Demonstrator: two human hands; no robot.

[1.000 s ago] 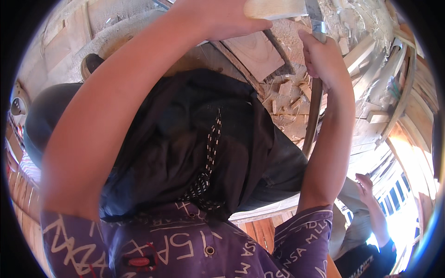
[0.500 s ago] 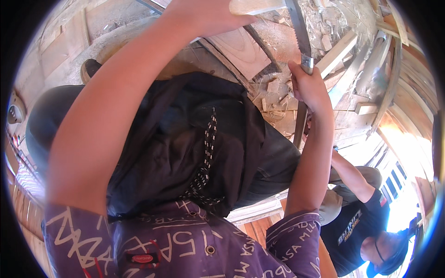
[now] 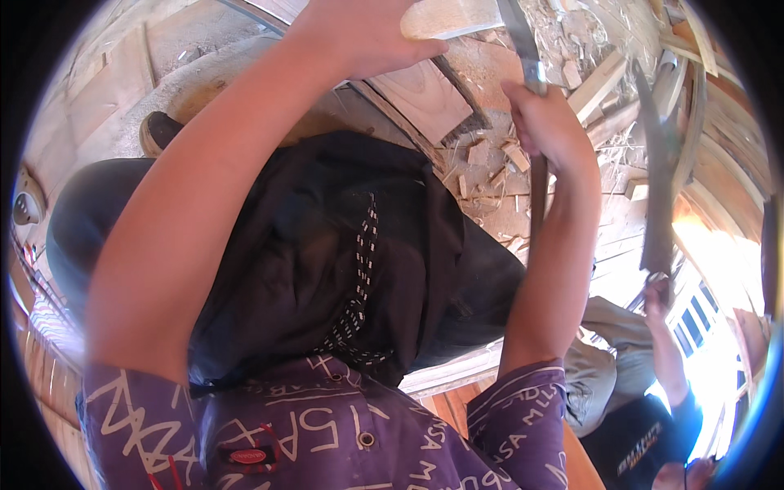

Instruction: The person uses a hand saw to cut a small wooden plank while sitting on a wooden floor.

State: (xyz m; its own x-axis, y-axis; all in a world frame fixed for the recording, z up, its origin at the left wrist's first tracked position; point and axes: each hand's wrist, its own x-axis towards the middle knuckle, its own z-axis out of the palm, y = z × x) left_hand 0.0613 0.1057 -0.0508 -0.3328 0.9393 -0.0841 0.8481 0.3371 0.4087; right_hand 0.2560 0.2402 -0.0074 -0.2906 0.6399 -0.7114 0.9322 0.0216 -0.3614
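Left hand (image 3: 359,37) is gripping a pale wood piece (image 3: 449,16) at the top of the view, fingers curled over its near end w/ thumb underneath. Right hand (image 3: 543,122) is wrapping tight round a blade's handle (image 3: 536,192), the blade (image 3: 516,28) pointing up beside the wood. Chips (image 3: 490,163) are lying on the boards below. At right, another person's hand (image 3: 656,296) is holding up a long tool (image 3: 656,171).

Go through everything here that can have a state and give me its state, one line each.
Left hand: gripping the pale wood piece.
Right hand: closed on the blade's handle.
Long blade: raised beside the wood piece.
Wood chips: scattered loose below.
Other person's hand: holding up a second blade.
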